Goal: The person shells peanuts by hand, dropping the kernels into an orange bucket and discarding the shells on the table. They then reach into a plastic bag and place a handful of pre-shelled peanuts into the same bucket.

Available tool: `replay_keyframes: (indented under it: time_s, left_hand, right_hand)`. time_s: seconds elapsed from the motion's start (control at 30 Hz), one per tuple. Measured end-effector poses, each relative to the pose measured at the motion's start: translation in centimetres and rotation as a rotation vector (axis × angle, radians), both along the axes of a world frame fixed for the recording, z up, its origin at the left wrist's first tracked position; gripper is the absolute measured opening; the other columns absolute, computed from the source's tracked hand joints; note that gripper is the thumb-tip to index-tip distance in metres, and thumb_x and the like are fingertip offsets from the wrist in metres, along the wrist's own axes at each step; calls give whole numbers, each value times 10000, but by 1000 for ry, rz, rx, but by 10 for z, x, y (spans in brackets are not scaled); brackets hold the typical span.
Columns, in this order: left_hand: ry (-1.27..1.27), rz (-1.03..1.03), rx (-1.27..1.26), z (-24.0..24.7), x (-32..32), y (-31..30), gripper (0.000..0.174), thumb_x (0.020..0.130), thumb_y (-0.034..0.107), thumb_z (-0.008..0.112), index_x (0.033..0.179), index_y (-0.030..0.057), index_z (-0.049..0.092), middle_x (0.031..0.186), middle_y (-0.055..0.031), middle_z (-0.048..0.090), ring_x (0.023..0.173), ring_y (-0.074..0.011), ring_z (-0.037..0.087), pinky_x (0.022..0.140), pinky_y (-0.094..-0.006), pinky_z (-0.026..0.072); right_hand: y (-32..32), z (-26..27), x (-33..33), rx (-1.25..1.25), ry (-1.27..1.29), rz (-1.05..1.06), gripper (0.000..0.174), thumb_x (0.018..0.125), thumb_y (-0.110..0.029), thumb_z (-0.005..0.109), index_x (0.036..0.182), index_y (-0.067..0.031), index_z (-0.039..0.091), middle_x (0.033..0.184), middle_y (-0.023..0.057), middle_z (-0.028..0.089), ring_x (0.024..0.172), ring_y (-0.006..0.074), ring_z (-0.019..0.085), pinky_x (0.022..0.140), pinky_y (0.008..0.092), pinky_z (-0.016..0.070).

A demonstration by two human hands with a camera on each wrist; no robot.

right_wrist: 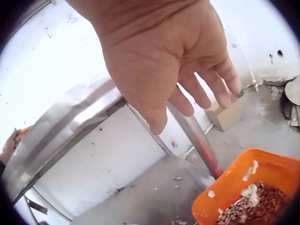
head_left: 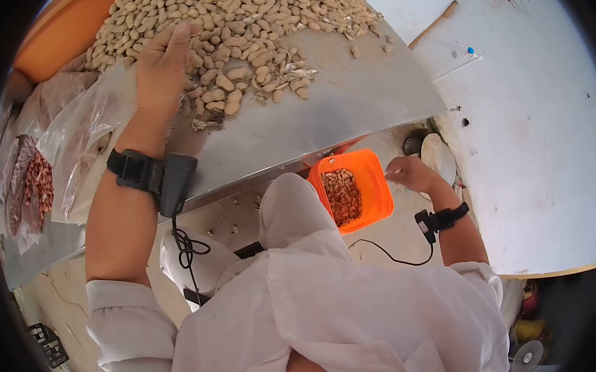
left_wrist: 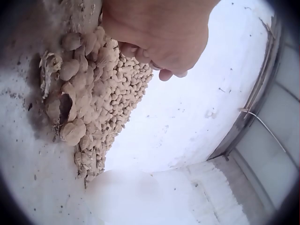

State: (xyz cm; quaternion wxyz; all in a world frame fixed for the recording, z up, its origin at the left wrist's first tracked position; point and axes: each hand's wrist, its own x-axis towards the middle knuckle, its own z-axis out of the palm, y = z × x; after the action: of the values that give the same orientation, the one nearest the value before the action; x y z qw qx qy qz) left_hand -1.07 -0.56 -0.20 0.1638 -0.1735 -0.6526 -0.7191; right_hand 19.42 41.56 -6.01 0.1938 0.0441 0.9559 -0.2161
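Note:
A large heap of unshelled peanuts (head_left: 262, 16) covers the far part of the metal table (head_left: 373, 81). At its near left edge, the left hand (head_left: 164, 68) reaches over the nuts with bent fingers. In the left wrist view, that hand (left_wrist: 159, 35) partly covers the heap (left_wrist: 112, 93); I cannot tell whether it holds a nut. Below the table edge, the right hand (head_left: 412, 173) hangs beside an orange container (head_left: 377, 188). Its palm and spread, slightly bent fingers show in the right wrist view, with nothing in them. Reddish shelled peanuts (head_left: 342, 197) and pale bits lie in the container.
Clear plastic bags lie left of the left forearm, one holding reddish kernels (head_left: 38, 179). An orange basin (head_left: 61, 37) stands behind them. A white surface (head_left: 530, 120) spreads along the right. Under the table are a metal leg (right_wrist: 199, 140) and a small cardboard box (right_wrist: 225, 115).

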Motion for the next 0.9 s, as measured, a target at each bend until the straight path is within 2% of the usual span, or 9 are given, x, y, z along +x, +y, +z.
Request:
replay_keyframes:
  time_s: [0.1,0.2,0.3,0.4,0.5,0.6,0.7,0.8,0.9]
  left_hand:
    - [-2,-25,24,1,0,2,302,942,245,489,999,-23,616,582,76,358,521,-16,281,466,-176,228]
    - [-19,-51,47,1,1,2,308,943,251,486,993,-25,613,578,80,341,519,-20,277,468,-179,231]
    - [27,-7,9,0,-2,1,312,941,259,489,993,-23,611,579,84,328,520,-19,275,472,-180,233]
    - [-3,-16,13,3,0,0,318,938,278,492,979,-10,622,574,85,328,519,-19,275,476,-182,234]
    - [-12,-11,-52,3,-3,-6,365,904,368,528,952,33,666,663,45,510,621,-33,440,565,-196,375]
    - [62,12,-108,0,-6,-7,378,901,375,528,949,26,665,687,30,544,633,-45,459,591,-217,402]
    - [111,31,-111,1,-4,-4,386,900,379,526,946,21,663,722,6,584,660,-65,483,623,-235,421]
    - [120,31,-116,1,-3,-4,359,933,340,488,980,23,651,580,72,369,553,-29,339,506,-197,291]
    - [137,53,-143,4,0,-4,373,928,356,492,978,23,651,596,67,382,564,-31,346,516,-203,301]
  right_hand:
    - [-67,58,-17,-292,62,196,206,784,-178,638,909,-15,630,844,123,644,772,256,615,709,328,479]
    - [-113,96,-44,-305,305,268,229,783,-181,639,924,-3,615,850,124,631,743,255,607,696,320,480]
    - [-136,107,-84,-54,595,439,360,799,-253,632,1044,3,575,942,160,610,815,296,604,737,362,478]
    - [-156,100,-116,168,577,498,569,808,-379,608,1197,13,473,1110,214,541,939,338,578,801,409,465]
    - [-167,80,-142,317,646,558,729,817,-515,538,1290,13,368,1229,246,448,1040,371,531,853,437,446]
    - [-186,82,-147,460,556,503,800,816,-592,482,1310,19,332,1290,245,390,1039,388,529,859,423,450]
    - [-194,75,-157,528,562,521,780,835,-609,427,1316,-3,332,1291,245,384,1021,400,537,846,428,458]
    - [-199,75,-165,491,518,480,663,862,-547,437,1282,-38,379,1199,237,440,944,400,562,803,442,469]
    - [-191,69,-170,414,605,529,483,886,-454,455,1184,-73,452,1053,206,497,826,389,579,725,455,480]
